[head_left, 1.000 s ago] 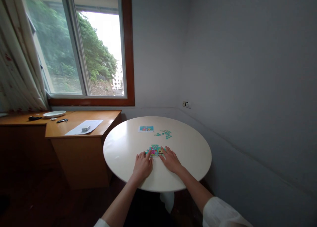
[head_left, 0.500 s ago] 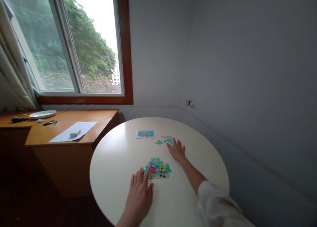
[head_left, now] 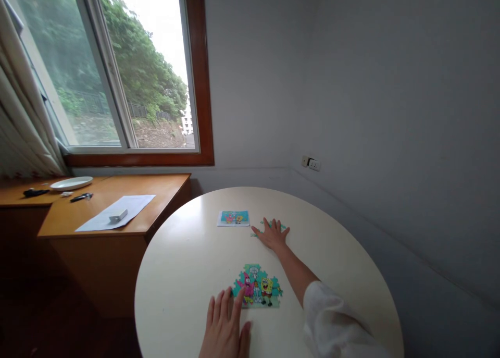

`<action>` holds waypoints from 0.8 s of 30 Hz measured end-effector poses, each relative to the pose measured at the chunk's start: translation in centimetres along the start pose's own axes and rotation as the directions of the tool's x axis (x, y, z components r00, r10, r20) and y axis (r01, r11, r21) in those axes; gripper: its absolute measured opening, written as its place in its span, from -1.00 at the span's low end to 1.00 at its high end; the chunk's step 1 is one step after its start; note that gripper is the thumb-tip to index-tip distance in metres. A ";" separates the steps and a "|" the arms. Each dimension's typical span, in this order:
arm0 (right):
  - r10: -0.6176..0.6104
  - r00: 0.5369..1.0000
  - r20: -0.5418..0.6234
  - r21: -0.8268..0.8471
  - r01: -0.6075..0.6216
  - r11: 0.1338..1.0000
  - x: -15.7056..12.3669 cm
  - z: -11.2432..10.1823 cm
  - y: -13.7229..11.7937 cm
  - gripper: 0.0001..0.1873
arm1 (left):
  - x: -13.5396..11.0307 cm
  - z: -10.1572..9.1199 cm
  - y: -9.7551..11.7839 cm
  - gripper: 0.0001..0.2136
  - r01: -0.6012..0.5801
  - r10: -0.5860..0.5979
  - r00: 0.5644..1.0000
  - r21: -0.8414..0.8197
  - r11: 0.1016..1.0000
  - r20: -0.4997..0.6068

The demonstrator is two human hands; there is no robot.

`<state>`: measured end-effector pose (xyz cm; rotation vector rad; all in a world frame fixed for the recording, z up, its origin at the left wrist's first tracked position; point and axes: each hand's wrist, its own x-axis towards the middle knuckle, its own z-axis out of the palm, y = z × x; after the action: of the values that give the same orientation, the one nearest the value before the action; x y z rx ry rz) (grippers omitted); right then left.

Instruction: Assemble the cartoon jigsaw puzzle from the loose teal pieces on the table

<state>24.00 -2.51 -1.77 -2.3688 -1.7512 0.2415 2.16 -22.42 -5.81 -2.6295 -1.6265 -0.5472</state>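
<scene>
Lying palm down with its fingers fanned, the right hand [head_left: 272, 235] covers much of a cluster of loose turquoise jigsaw pieces [head_left: 284, 226]. Nothing looks pinched, though what lies beneath the palm cannot be told. Taking the flat, multicoloured joined jigsaw section [head_left: 255, 286] as the clock's centre, those pieces sit between 12 and 1 o'clock, probably set apart so that they do not mix with the joined part.

The left hand [head_left: 224, 324] is at 7 o'clock, well apart from the right, its fingers extended and slightly parted. Its index fingertip overlaps the section's left edge, perhaps to steady it; how firmly it presses cannot be told. Just past 11 o'clock, a small rectangular card with a turquoise picture [head_left: 233, 218] lies face up, seemingly placed for looking at, clear of both hands.

The section lies on the glossy, round white table [head_left: 187, 274], on the wearer's side of the card. Its lower edge is straight, while the sides and top climb in knobbed, notched steps towards 12 o'clock. Against turquoise, it shows a pink figure [head_left: 247, 285], a pale, long-headed figure [head_left: 253, 273] between, and a square yellow figure [head_left: 266, 285] towards 3 o'clock.
</scene>
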 end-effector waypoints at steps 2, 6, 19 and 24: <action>-0.008 1.000 0.005 -0.026 0.008 1.000 0.0 0.1 -0.2 -0.14 | 0.0 0.1 -0.1 -0.52 -0.006 0.006 1.000 0.009 1.000 -0.006; -0.041 0.999 0.035 -0.052 0.042 0.998 0.1 0.4 -0.5 -0.21 | 0.0 -0.3 0.1 -0.52 -0.006 0.006 1.000 0.009 1.000 -0.002; -0.119 0.993 0.018 -0.117 0.121 0.986 -1.5 -0.1 1.1 -0.46 | 0.0 -2.0 1.4 -0.53 0.066 -0.064 0.997 -0.048 0.997 0.042; -0.161 0.987 0.021 -0.125 0.162 0.979 -3.5 -0.2 3.2 -0.46 | 0.0 -1.5 1.2 -0.53 0.057 -0.055 0.998 -0.052 0.997 0.028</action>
<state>25.99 -6.75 -2.33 -2.2947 -2.0077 0.1237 2.77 -23.21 -4.17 -2.6464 -1.7214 -0.5678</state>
